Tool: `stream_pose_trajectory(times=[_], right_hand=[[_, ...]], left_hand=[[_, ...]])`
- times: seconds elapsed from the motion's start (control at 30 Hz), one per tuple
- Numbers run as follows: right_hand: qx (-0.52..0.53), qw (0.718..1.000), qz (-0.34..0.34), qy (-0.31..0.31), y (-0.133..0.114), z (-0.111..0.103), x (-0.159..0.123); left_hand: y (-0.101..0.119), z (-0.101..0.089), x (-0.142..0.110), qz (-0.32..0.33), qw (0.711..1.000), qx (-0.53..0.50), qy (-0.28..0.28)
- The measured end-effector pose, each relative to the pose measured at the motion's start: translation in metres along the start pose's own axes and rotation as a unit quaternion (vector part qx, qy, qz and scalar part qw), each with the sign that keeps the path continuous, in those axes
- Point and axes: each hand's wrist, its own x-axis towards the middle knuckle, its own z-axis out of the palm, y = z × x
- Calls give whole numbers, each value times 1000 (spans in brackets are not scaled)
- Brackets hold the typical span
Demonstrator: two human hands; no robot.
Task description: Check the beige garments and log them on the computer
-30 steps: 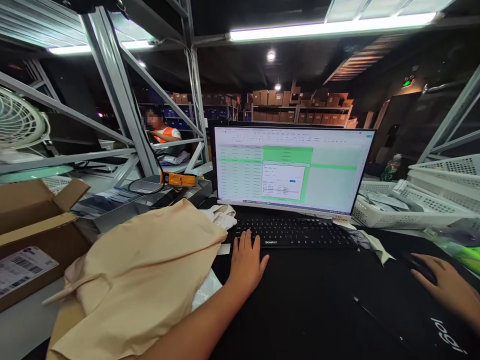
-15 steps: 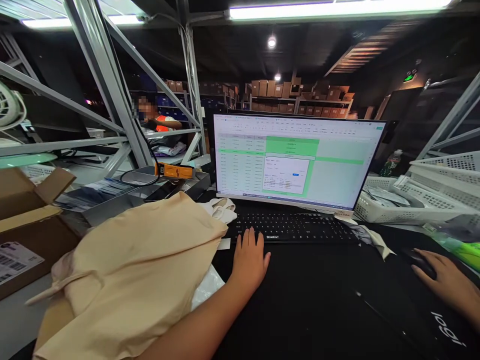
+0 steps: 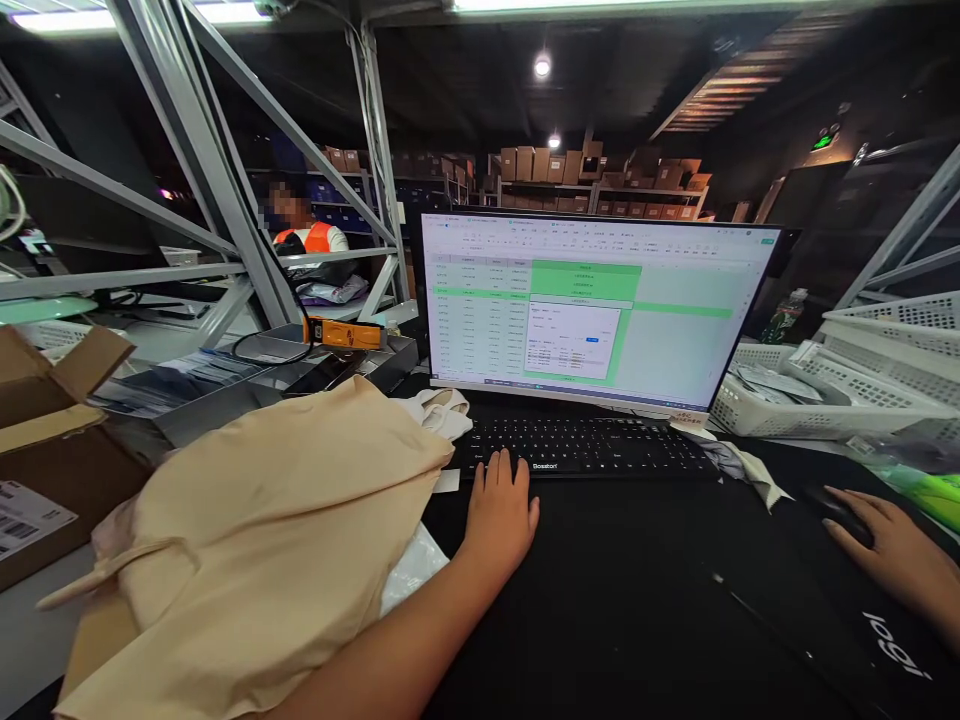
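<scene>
My left hand point(image 3: 501, 505) lies palm down at the lower left edge of a black keyboard point(image 3: 600, 447), fingers stretched out over its front keys and nothing held. At the far right, my right hand point(image 3: 892, 535) is wrapped around a black computer mouse point(image 3: 846, 517) on the dark desk mat point(image 3: 600, 590). Behind the keyboard a monitor point(image 3: 682, 345) shows a spreadsheet with green cells and a white pop-up window. A beige cloth garment point(image 3: 292, 520) is spread out left of my left forearm, with a bit of clear plastic bag point(image 3: 416, 570) showing beneath it.
An open cardboard box point(image 3: 67, 480) stands at the left, near a grey tray of flat packets point(image 3: 195, 385) and an orange device point(image 3: 345, 333). White baskets point(image 3: 847, 395) are at the right. Beyond the metal frame is a person in an orange vest point(image 3: 319, 238).
The view has tilted and shifted slightly. Both hands stay in the same places, at the keyboard and on the mouse. The person beyond the frame has become more upright.
</scene>
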Motion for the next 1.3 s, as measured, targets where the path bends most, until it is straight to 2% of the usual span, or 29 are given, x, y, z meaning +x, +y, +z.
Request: stream_pose_trajectory(times=[0.43, 0.57, 0.8, 1.3], right_hand=[[9, 1000, -3, -11, 0, -2, 0], [4, 1000, 1, -9, -3, -6, -1], [3, 1000, -1, -17, -9, -7, 0], [-4, 999, 21, -26, -11, -10, 0]], left_hand=[[3, -5, 0, -3, 999, 31, -19], [3, -6, 0, -8, 999, 48, -11], [5, -10, -1, -9, 999, 41, -30], [4, -8, 0, -6, 998, 50, -29]])
